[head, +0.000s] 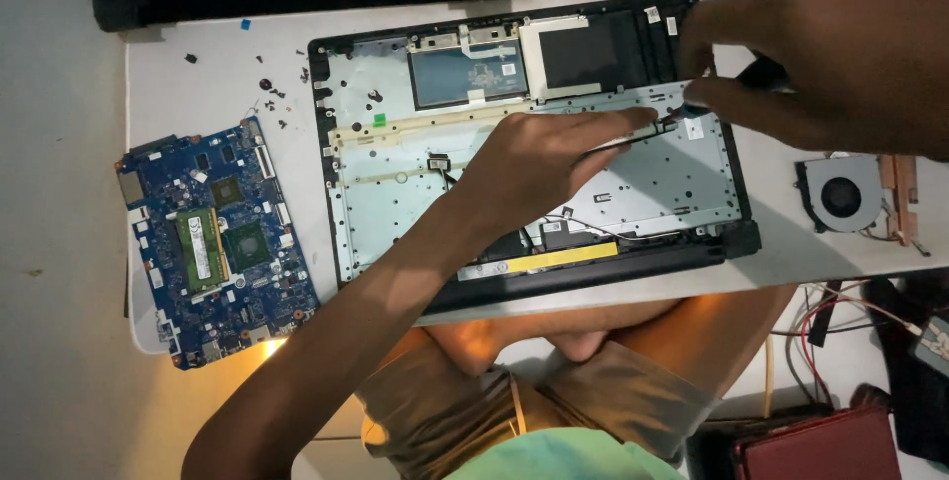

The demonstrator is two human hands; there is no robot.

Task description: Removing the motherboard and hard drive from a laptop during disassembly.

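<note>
The opened laptop shell (534,144) lies keyboard-side down on the white table (217,65), and both hands meet over its upper right part. The likeliest slip, as I judge it, is the tool tip skidding off whatever small fastener it sits on and scoring the metal plate or nicking the thin black cable (593,228) that runs along the shell's lower edge; loose screws (272,89) scattered just beyond the shell's upper left corner could also be brushed off the table by a forearm. The left hand (539,164) lies across the middle of the shell with its fingers closed round a slim dark tool (633,136) (tweezers or a fine driver, too thin to tell), its tip pointing at the shell's upper right. The right hand (820,45) is pinched shut on a dark-handled screwdriver (761,73) there. A blue motherboard (213,243) rests left of the shell, a cooling fan (840,193) right of it.
</note>
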